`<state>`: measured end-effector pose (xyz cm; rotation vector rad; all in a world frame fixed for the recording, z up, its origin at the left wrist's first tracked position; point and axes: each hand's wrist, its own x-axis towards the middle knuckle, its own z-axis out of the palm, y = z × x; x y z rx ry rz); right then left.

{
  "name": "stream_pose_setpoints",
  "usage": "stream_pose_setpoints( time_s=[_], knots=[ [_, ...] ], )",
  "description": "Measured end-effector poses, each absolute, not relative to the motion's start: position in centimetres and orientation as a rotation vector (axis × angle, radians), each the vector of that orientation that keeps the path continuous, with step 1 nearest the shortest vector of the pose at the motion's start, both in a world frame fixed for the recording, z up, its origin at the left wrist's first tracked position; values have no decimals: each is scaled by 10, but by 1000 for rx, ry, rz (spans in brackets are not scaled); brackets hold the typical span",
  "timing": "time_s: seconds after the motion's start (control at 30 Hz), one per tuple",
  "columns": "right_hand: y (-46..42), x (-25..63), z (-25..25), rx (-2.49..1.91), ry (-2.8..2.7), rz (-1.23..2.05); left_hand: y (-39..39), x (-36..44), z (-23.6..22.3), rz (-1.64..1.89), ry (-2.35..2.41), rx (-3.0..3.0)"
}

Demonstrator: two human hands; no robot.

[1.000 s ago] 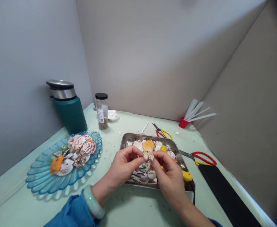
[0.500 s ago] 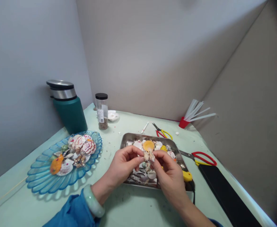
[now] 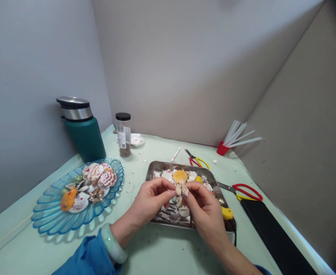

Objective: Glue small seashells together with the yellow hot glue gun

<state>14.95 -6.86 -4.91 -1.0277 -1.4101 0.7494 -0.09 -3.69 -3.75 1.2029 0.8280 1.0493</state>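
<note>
My left hand (image 3: pixel 152 196) pinches a small pale seashell (image 3: pixel 178 190) between thumb and forefinger. Close against it, a second small shell (image 3: pixel 185 190) sits in the thumb-and-finger pinch of my right hand (image 3: pixel 208 208). The two shells look to be touching, though fingertips cover part of both. Both hands hover over a metal tray (image 3: pixel 153 165) full of shells, among them a yellow-orange scallop shell (image 3: pixel 180 176) just beyond my fingers. A yellow-handled tool (image 3: pixel 227 213) with a black cord lies at the tray's right side, its front part hidden by my right hand.
A blue scalloped dish (image 3: pixel 50 219) of shells is at left, before a teal bottle (image 3: pixel 86 139). Behind stand a black-lidded jar (image 3: pixel 123 133) and a red cup (image 3: pixel 223 148) of translucent sticks. Pliers (image 3: pixel 198 161), scissors (image 3: pixel 246 192) and a black slab (image 3: pixel 267 225) lie rightward.
The pinched shells have shifted very slightly to the right with my fingertips. Everything else stays where it was.
</note>
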Motion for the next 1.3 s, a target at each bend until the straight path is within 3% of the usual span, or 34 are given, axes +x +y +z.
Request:
stream_pose_setpoints(
  time_s=[0.7, 1.3],
  knots=[
    [-68, 151, -55, -1058, -1453, 818, -36, -1, -41, 1007, 793, 1252],
    [-70, 148, -51, -1209, -1688, 270, -38, -2, -42, 1064, 844, 1418]
  ],
)
